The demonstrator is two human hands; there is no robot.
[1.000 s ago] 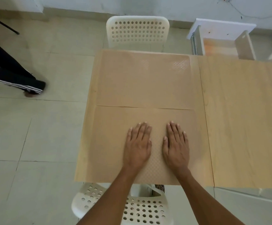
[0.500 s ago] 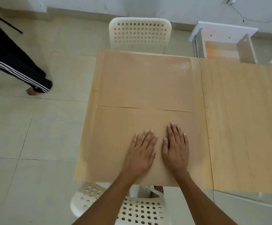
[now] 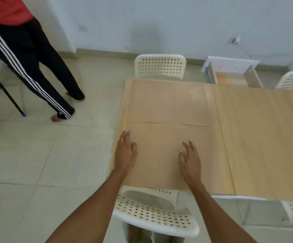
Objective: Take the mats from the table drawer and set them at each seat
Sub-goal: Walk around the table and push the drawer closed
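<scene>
Two mats lie on the left end of the table (image 3: 264,137), and I go across from the left. A bystander (image 3: 28,67) stands off on the floor. My left hand (image 3: 125,153) lies flat with straight fingers at the left edge of the near mat (image 3: 159,155), gripping nothing; my right hand (image 3: 189,158) sits further right on the same mat, fingers relaxed and empty. The far mat (image 3: 166,102) lies in front of the far chair (image 3: 160,66), its edge meeting the near one. To finish well, I judge I should smooth outward and square the near mat with the table edge above the near chair (image 3: 152,218). The drawer (image 3: 233,74) hangs open at far right. Half a second ago my hands lay together mid-mat; now they are spread apart.
</scene>
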